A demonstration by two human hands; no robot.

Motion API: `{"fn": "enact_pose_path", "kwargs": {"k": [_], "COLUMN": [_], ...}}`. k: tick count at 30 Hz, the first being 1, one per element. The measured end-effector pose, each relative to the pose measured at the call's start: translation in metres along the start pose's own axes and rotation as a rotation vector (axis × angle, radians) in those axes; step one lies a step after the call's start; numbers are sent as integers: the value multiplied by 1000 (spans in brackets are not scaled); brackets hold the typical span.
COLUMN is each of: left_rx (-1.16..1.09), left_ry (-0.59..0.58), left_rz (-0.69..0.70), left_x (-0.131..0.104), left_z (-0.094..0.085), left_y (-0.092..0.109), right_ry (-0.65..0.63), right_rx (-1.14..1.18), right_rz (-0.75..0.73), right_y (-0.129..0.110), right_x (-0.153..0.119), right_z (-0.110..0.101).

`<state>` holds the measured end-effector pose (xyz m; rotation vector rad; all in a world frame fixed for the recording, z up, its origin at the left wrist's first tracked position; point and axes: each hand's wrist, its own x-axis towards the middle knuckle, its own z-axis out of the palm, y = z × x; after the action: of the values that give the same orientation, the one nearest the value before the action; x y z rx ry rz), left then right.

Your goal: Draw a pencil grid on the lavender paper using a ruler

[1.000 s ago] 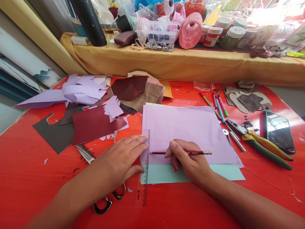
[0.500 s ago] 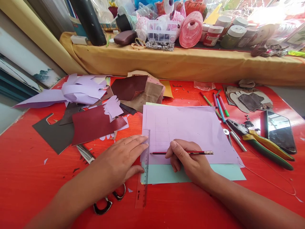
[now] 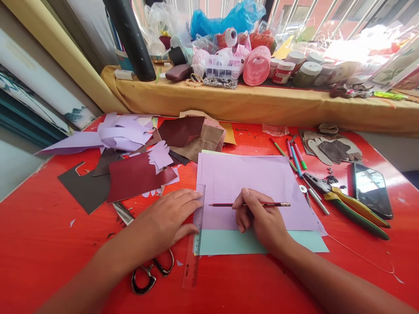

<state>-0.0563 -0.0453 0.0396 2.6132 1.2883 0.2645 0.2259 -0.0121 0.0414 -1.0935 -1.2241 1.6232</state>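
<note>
My left hand (image 3: pixel 172 213) lies flat with fingers stretched, its fingertips resting on a clear ruler (image 3: pixel 190 269). The ruler runs along the left edge of a lilac paper sheet (image 3: pixel 265 174) with faint pencil lines. A pale green sheet (image 3: pixel 222 243) shows underneath along the near side. Over the lilac sheet, my right hand (image 3: pixel 258 216) pinches a dark pencil (image 3: pixel 225 204) with red stripes. The pencil's tip points left, just right of the ruler; whether it touches the paper I cannot tell. Scissors (image 3: pixel 144 279) lie partly hidden beneath my left forearm.
Leather pieces (image 3: pixel 131 176) and lilac scraps (image 3: pixel 121 133) pile up at the left. On the right are coloured pens (image 3: pixel 299 155), pliers (image 3: pixel 347 203), a phone (image 3: pixel 371 187) and leather cutouts (image 3: pixel 334 150). Jars and boxes crowd a cloth-covered ledge (image 3: pixel 212 102) behind the red table (image 3: pixel 36 231).
The pencil in my right hand has moved slightly up the sheet and away from the ruler. My left hand stays on the ruler. The camera view has tilted up a little.
</note>
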Motion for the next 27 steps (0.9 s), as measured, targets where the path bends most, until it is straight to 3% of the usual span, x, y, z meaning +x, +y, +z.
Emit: {"fn": "enact_pose_path", "kwargs": {"k": [9, 16, 27], "left_rx": [-41, -45, 5], "left_ry": [73, 82, 99], "left_rz": [-17, 106, 114], "left_x": [11, 16, 20], "left_z": [1, 11, 41], "left_y": [-2, 3, 4], "right_ry": [99, 126, 54], "right_rx": [60, 5, -324], "right_rz": [-35, -128, -252], "right_y": [4, -5, -23], "right_x": [6, 9, -26], "right_z": [-1, -6, -33]}}
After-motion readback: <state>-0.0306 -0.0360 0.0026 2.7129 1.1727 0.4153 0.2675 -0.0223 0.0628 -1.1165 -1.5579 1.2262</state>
